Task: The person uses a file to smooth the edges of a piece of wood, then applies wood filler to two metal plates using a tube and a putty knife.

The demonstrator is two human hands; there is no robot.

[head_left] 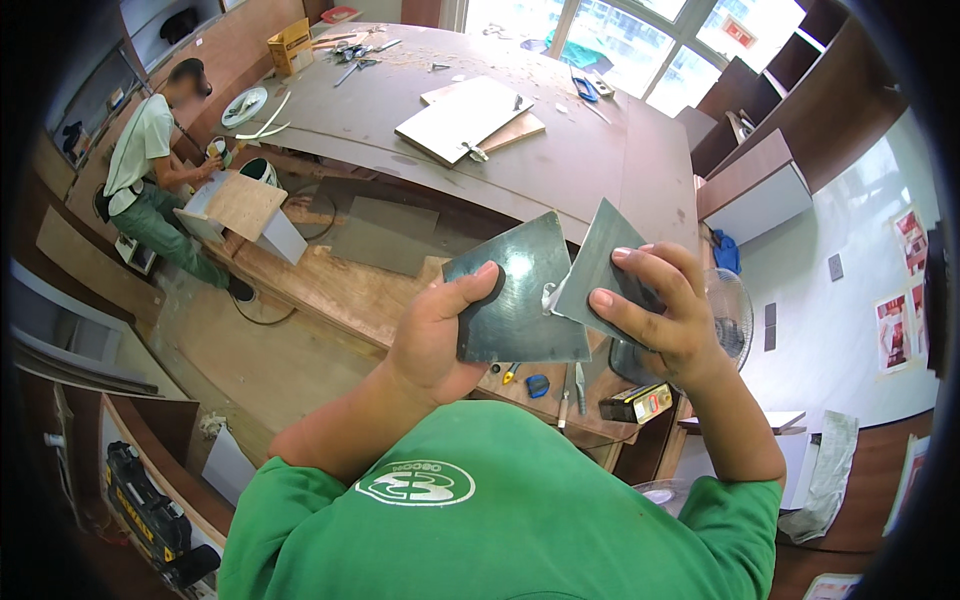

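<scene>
My left hand (440,330) grips a dark, square metal putty blade (525,300), thumb across its face and the other fingers hidden behind it. In my right hand (670,310) is a second flat metal putty blade (600,265), tilted, with fingers spread over its face. The blades meet at the middle, one edge against the other's face. A small lump of white putty (550,297) clings where they touch. Both are held up in front of my chest, above the bench.
Beyond stands a large brown table (590,170) bearing white boards (465,120) and scattered tools. A tin (637,403), a tape measure (538,386) and hand tools lie close below my hands. At left, another person (150,160) bends over a small wooden piece (240,205). A fan (735,315) stands at right.
</scene>
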